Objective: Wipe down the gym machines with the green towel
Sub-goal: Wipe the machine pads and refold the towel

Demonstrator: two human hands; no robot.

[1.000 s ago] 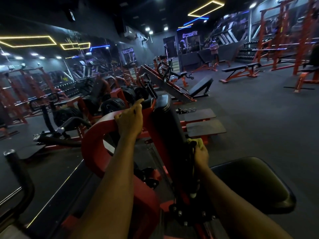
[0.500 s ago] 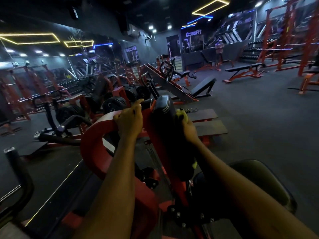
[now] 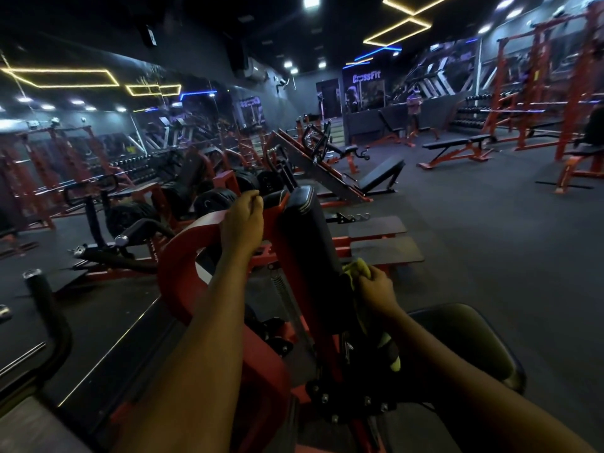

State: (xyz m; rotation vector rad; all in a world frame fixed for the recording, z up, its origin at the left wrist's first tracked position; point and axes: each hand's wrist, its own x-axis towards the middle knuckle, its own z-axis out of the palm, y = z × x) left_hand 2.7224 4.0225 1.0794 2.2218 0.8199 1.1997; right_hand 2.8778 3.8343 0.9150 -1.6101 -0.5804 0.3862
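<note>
Towel [image 3: 358, 268] partly hidden in right hand [image 3: 379, 290] | left hand [image 3: 242, 221] grips red frame [image 3: 180, 253]

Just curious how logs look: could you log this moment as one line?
left hand: grips red frame | right hand: holds green towel against black back pad | stage: wiping pad

Place: a dimly lit gym.
Landmark: a black back pad [image 3: 310, 250] is standing mid-view.
Machines: red machines [image 3: 228, 179] with weight plates [image 3: 214, 202] are lining up left of the pad.
Benches: a bench [image 3: 457, 145] is sitting beyond the pad, rightward.
Racks: red racks [image 3: 539, 86] are rising far right of it.
Sign: a "CrossFit" sign [image 3: 366, 78] is glowing far beyond it.
</note>
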